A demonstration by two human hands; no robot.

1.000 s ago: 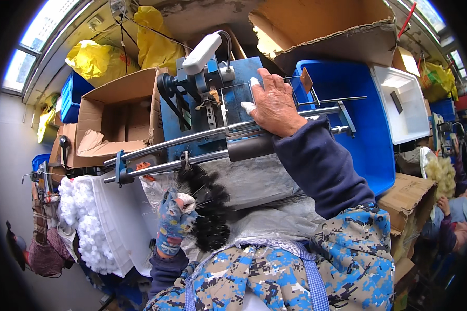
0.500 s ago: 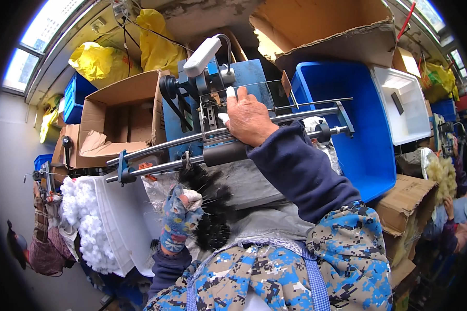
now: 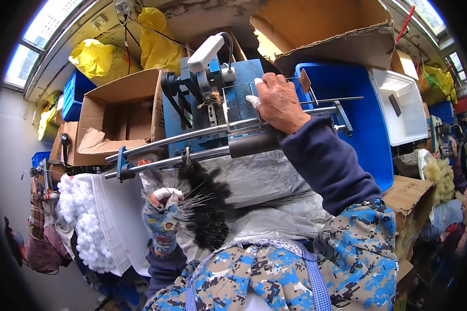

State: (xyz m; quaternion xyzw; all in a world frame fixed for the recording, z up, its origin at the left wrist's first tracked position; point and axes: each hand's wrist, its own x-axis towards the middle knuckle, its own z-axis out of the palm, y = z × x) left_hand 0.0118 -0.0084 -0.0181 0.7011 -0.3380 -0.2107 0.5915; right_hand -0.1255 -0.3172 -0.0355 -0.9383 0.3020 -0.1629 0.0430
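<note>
My right hand (image 3: 281, 102), bare with white wraps on two fingertips, is closed over the sliding carriage (image 3: 254, 143) of a blue bench machine (image 3: 246, 78). The carriage has a wire frame and a dark roller sleeve on a steel rail (image 3: 181, 161). Below the rail hangs a round bunch of black bristles (image 3: 207, 205), its pale fine ends fanning leftward. My left hand (image 3: 163, 215), in a patterned fingerless glove with a white-wrapped finger, is curled beside those ends. What its fingers hold, if anything, is hidden.
A large blue bin (image 3: 371, 140) stands right of the machine, with a white tray (image 3: 399, 106) beyond. An open cardboard box (image 3: 119, 116) is at the left, above a white bin (image 3: 124, 223) with white tufts (image 3: 85, 223). Silvery sheeting (image 3: 264, 181) lies under the rail. Other people sit at both sides.
My right hand and the carriage have slid right along the rail. My left hand has shifted left from the black bristles, which now show more fully spread out.
</note>
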